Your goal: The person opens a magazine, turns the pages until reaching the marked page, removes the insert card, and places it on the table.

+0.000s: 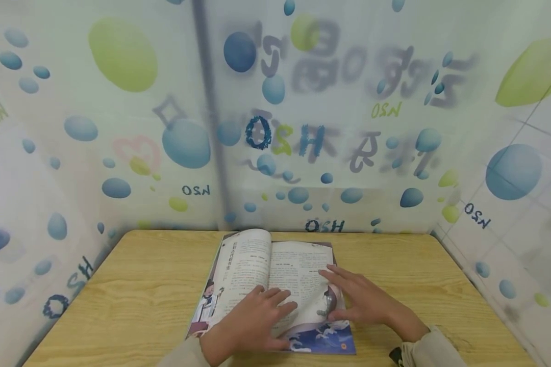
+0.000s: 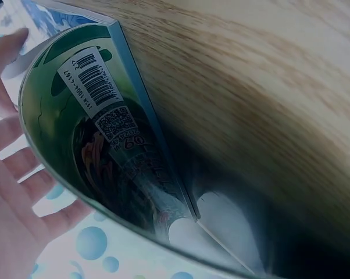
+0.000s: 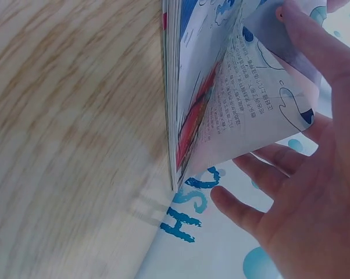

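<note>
An open magazine [image 1: 245,260] with printed text and coloured drawings lies on the wooden table. My left hand [image 1: 257,318] rests over its lower middle, fingers spread across the pages. In the left wrist view the green cover [image 2: 59,99], with a barcode label [image 2: 90,81], bows upward, and spread left fingers show beyond its edge. At the magazine's right side my right hand [image 1: 367,300] holds a page by its outer edge. The right wrist view shows that page [image 3: 245,116] raised and bent, thumb on one face and fingers behind it.
The wooden table [image 1: 142,285] extends to both sides of the magazine. Behind and beside it hang pale curtains [image 1: 165,204] printed with blue and green drops and H2O lettering. Dark handwriting shows faintly through the back one.
</note>
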The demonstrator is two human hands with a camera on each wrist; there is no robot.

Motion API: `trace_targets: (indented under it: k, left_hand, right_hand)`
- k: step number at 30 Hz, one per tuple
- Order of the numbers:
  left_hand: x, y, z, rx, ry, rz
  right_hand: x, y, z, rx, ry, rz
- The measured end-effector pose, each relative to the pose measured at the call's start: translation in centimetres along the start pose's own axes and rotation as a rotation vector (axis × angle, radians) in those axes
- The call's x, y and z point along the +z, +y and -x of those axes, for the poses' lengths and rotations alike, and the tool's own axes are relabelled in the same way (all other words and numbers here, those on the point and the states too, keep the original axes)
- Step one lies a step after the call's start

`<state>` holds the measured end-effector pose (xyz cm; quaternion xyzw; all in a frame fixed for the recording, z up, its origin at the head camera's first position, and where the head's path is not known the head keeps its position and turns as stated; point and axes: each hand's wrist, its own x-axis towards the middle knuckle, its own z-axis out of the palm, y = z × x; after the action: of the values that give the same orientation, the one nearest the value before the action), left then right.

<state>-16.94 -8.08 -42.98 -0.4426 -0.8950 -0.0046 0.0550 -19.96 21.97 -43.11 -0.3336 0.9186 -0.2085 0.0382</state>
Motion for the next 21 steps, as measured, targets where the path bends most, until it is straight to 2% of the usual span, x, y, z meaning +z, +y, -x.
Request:
trace_targets:
  k: [7, 11, 16, 21]
  left_hand:
    - [-0.21, -0.03, 0.09, 0.057, 0.053, 0.022]
    - [-0.13, -0.08, 0.17, 0.121, 0.123, 0.016]
    - [-0.12, -0.13, 0.18, 0.211, 0.176, -0.111]
    - [0.07, 0.05, 0.28, 0.246, 0.197, -0.213]
  right_hand:
    - [-0.2, -0.05, 0.01, -0.002, 0.027, -0.034]
    - [-0.2, 0.03, -0.12, 0.012, 0.029, -0.057]
    - [-0.18, 0.03, -0.29, 0.069, 0.017, -0.117]
    - [-0.2, 0.04, -0.31, 0.071, 0.03, -0.17]
